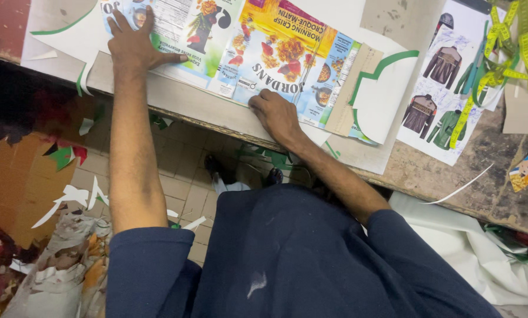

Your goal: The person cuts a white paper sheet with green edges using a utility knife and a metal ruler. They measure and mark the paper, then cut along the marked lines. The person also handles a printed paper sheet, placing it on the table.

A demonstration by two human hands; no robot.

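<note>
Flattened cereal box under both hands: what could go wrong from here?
The flattened cereal box lies close to the worktable edge; if the left hand or right hand lifts, it may slide off. The right hand seems to hold a thin tool, too small to identify, which could slip. Paper scraps on the tiled floor may be slippery underfoot.

Flattened cereal box (pixel 264 56) lies on table (pixel 452 182), upper centre. Left hand (pixel 135 44) on its left end, right hand (pixel 276 115) at near edge. Measuring tape (pixel 505 59) upper right, on jacket sheet (pixel 446 82).
</note>
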